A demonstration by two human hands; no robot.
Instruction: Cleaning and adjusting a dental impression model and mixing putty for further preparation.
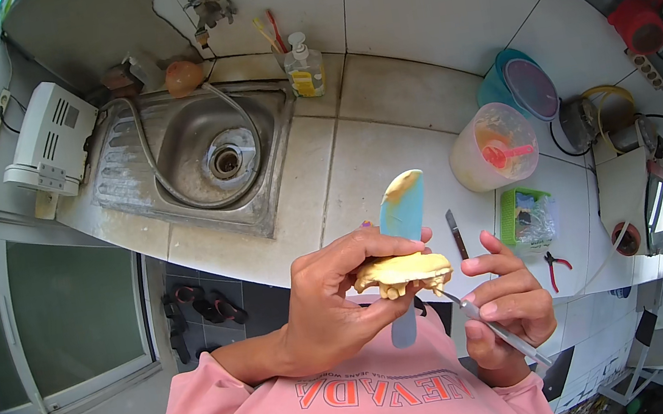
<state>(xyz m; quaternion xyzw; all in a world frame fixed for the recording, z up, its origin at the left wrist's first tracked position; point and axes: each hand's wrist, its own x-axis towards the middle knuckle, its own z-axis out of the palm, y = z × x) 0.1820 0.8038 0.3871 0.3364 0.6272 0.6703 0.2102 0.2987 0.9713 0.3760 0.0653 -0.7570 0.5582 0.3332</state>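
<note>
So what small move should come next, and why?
Probably a light scrape along the lower edge of the yellow cast: the right hand holds the metal tool with its tip near that edge, while the left hand holds the cast and blue spatula.

Tiled tabletop [399,145], steel sink [121,174] set in at left, pump bottle [305,75] at far side, translucent bucket [468,159] and teal tub [492,90] far right, knife [458,238] nearer, green basket [509,221], red-handled pliers [552,262] near right

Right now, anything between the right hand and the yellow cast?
Nothing visible. The metal tool in the right hand has its tip at the lower right of the yellow cast; the blue spatula passes behind it.
</note>
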